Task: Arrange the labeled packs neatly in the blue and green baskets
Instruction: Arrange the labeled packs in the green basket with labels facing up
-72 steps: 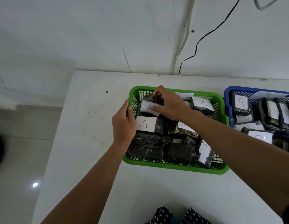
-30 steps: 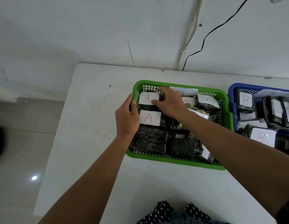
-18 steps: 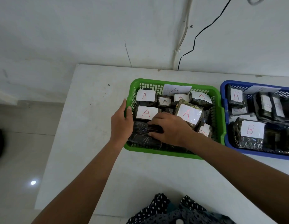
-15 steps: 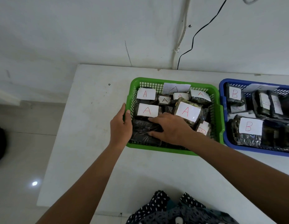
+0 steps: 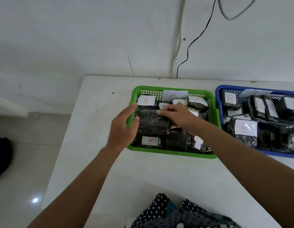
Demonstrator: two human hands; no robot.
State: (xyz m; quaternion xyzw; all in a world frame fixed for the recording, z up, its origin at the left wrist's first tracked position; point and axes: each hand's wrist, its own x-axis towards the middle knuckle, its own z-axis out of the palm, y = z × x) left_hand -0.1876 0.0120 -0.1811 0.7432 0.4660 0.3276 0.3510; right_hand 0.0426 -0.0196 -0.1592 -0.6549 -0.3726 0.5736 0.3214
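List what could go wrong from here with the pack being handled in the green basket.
1. The dark pack that the right hand holds shows no label on its upper face; set down like this, its letter may stay hidden.
2. The green basket looks crowded, so pushing the pack in could tip or bury neighbouring A packs.
3. The left hand sits at the basket's left wall; a hard push could slide the basket toward the blue basket.

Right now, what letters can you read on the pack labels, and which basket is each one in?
"A": far-left pack, green basket.
"A": paper slip on the back wall.
"A": far-right pack.
"A": upside down, near-left pack.
"B": far-left pack, blue basket.
"B": big front pack.
Other labels: blurred or hidden.
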